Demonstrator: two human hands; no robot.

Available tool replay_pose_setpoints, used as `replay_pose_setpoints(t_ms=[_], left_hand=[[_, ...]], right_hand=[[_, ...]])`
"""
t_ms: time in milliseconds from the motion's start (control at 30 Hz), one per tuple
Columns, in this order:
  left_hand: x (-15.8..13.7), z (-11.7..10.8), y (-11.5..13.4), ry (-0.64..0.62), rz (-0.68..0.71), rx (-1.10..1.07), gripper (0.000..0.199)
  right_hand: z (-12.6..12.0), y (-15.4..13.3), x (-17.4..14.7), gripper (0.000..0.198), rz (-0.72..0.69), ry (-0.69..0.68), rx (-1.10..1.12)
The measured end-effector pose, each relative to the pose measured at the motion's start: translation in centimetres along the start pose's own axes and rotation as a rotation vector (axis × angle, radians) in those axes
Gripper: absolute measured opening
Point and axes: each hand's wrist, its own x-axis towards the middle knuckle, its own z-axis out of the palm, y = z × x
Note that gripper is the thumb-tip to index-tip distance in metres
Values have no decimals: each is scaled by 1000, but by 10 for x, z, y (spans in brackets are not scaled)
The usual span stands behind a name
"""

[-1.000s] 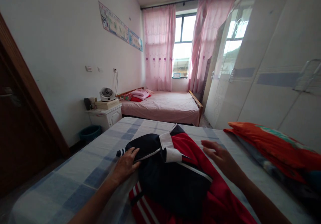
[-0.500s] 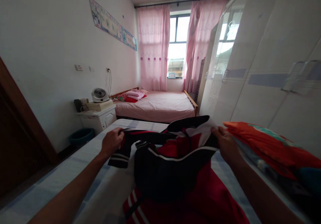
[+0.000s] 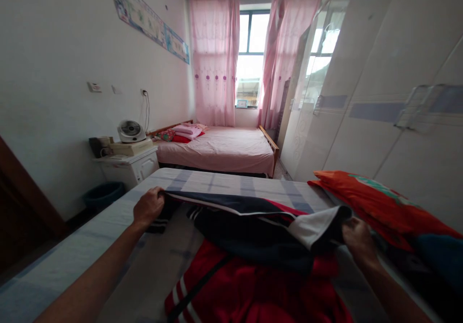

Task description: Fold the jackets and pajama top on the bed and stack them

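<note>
A jacket point(image 3: 249, 233) in navy, red and white is stretched between my two hands above a bed. My left hand point(image 3: 149, 207) is closed on its navy part at the left; a cuff with white stripes hangs just below. At the other side my right hand point(image 3: 359, 238) grips a dark edge beside the white panel. The red part of the jacket, with white stripes at lower left, spreads toward me at the bottom of the view. Whether the red cloth is all one garment, I cannot tell.
The near bed has a checked sheet point(image 3: 90, 250). Orange cloth point(image 3: 376, 207) and blue cloth point(image 3: 441, 260) lie along its right side. Left stand a nightstand point(image 3: 139, 166) with a fan point(image 3: 130, 131) and a bin point(image 3: 103, 195). A pink bed point(image 3: 224, 149) and wardrobe point(image 3: 390, 81) lie beyond.
My hands have moved farther apart, the right one outward and lower, the left one outward. The jacket's top edge, bunched and raised before, is now pulled straighter and lower.
</note>
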Motion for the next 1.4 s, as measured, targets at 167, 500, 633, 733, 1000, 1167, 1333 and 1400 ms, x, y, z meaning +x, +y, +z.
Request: replay_pose_setpoints(t_ms=[167,500,633,733,1000,1167,1333,1400], left_hand=[[-18,3,24,-4,298,68,57],[-31,23,94,-78,544,-94,50],[-30,36,110,-189,510,-306,32],[-22,28,111,-196,393,-526,31],[27,-44,74,-59,-185,-1195,27],[30,-26,47,-57,-564,-1336,15],[14,1,30,-173,-752,-1395,14],[13,0,28,-155,-749,-1423,9]], right_hand=[[14,-55,-51,49,-566,-118,-469],[15,-25,-44,49,-429,-459,-950],[4,-12,-28,37,-270,-624,-897],[6,-28,-12,23,-268,-688,-734],[77,-121,62,25,-336,-310,-255],[124,-169,-9,30,-545,-368,-184],[127,-170,-116,30,-988,-998,-228],[129,-166,-125,10,-866,-962,-217]])
